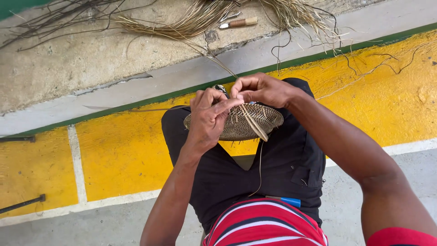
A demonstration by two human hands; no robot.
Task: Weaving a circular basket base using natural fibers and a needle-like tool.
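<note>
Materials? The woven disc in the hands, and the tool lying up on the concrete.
Woven disc: looks like dried plant fibre, tan and matte, open lattice weave with loose strand ends; the exact plant cannot be told. Both the left hand and right hand pinch it. Tool: apparently a wooden handle, brown banded, with a shiny metal tip.

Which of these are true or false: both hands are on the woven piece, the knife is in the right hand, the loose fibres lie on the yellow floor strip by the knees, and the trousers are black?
1. Both hands touch the woven disc. True: the left hand grips its edge and the right hand pinches strands at its top.
2. The knife is in the right hand. False: it lies on the concrete ledge ahead.
3. The fibre bundle lies by the knees. False: it lies on that ledge, beside the knife.
4. The trousers are black. True.
</note>
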